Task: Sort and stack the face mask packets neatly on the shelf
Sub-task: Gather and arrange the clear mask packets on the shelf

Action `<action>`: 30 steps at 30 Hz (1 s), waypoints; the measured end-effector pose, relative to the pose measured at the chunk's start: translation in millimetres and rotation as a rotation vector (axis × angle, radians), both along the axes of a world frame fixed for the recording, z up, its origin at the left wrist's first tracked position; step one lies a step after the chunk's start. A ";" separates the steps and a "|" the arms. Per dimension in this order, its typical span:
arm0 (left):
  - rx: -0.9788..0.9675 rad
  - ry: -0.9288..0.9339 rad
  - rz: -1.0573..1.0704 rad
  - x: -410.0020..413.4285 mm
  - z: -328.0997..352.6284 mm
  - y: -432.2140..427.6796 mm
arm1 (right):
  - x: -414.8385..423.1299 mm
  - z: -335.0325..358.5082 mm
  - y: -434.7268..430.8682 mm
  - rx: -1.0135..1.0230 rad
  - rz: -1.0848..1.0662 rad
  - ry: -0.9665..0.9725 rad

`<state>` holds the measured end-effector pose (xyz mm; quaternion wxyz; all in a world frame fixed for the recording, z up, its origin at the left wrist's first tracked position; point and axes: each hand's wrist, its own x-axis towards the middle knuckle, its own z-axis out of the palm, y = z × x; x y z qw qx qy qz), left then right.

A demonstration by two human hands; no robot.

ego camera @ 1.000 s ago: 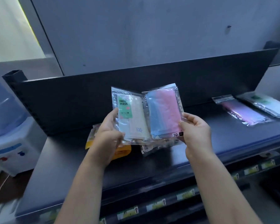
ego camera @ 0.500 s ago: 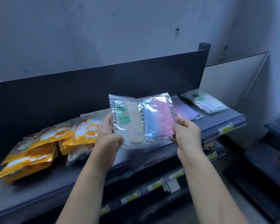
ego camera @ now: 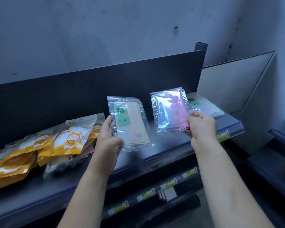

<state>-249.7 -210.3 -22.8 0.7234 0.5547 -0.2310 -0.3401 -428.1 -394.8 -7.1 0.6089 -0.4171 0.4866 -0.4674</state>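
My left hand (ego camera: 108, 139) pinches the cream packet (ego camera: 130, 124), labelled FACE MASK, by its left edge at centre frame, upright above the shelf (ego camera: 163, 145). My right hand (ego camera: 202, 127) grips the pink-and-blue packet (ego camera: 169, 111) by its lower right corner, right of centre and apart from the first. Yellow packets (ego camera: 44, 145) lie heaped at lower left. One clear packet (ego camera: 204, 104) lies flat at the shelf's right end.
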 end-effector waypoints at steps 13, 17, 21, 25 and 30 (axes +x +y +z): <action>-0.109 0.063 0.048 9.9 5.7 -94.9 | 23.9 -40.6 -101.4 -0.197 0.131 0.601; -0.073 0.046 0.099 0.2 -2.9 -123.9 | 22.2 -54.9 -119.4 -0.276 0.094 0.702; -0.046 0.144 0.186 -15.0 -15.8 -152.1 | 20.0 -60.3 -131.6 -0.308 0.123 0.677; -0.003 0.165 0.245 -37.0 -21.0 -179.6 | 11.8 -61.8 -145.0 -0.453 0.182 0.731; -0.011 0.106 0.243 -76.0 -17.9 -214.3 | -5.0 -53.9 -152.5 -0.578 0.257 0.558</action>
